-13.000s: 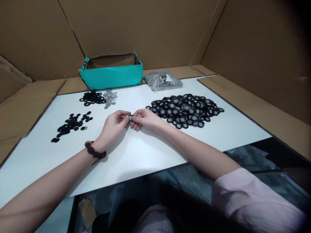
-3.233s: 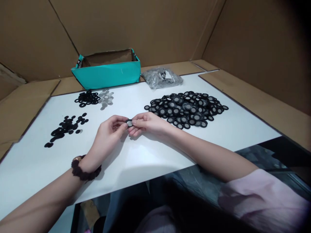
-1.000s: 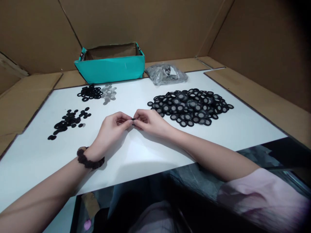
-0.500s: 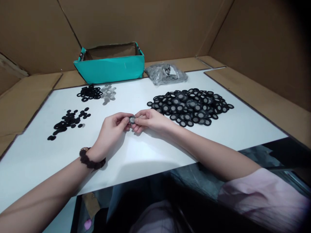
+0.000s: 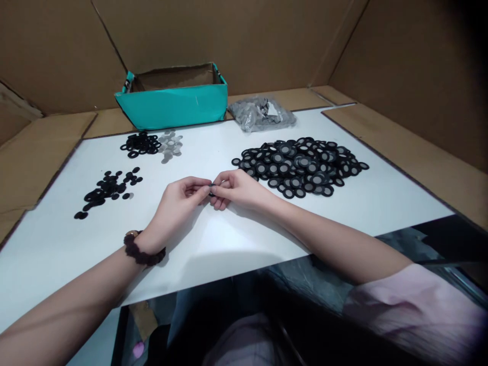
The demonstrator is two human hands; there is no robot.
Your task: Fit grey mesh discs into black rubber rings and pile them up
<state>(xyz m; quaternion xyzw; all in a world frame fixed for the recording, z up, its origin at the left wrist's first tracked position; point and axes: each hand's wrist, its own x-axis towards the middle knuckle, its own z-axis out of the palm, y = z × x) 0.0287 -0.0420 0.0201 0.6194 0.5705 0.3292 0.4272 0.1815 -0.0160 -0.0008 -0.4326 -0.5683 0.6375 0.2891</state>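
My left hand (image 5: 185, 197) and my right hand (image 5: 235, 188) meet above the middle of the white table. Between their thumbs and fingertips they pinch one small black disc (image 5: 211, 190), mostly covered by the fingers. To the right of my hands lies a large pile of black-rimmed discs with grey centres (image 5: 293, 168). On the left are scattered small black discs (image 5: 110, 187). Farther back, a heap of black rings (image 5: 140, 144) sits beside a cluster of pale translucent discs (image 5: 170, 146).
A turquoise cardboard box (image 5: 175, 108) stands at the back edge of the white table (image 5: 213, 274). Next to it is a clear plastic bag (image 5: 263, 115) with grey contents. Brown cardboard walls (image 5: 236, 40) enclose the back and sides.
The grey face of the disc showed between my fingers before; now the thumbs cover it and only a dark edge shows. My fingertips have come closer together.
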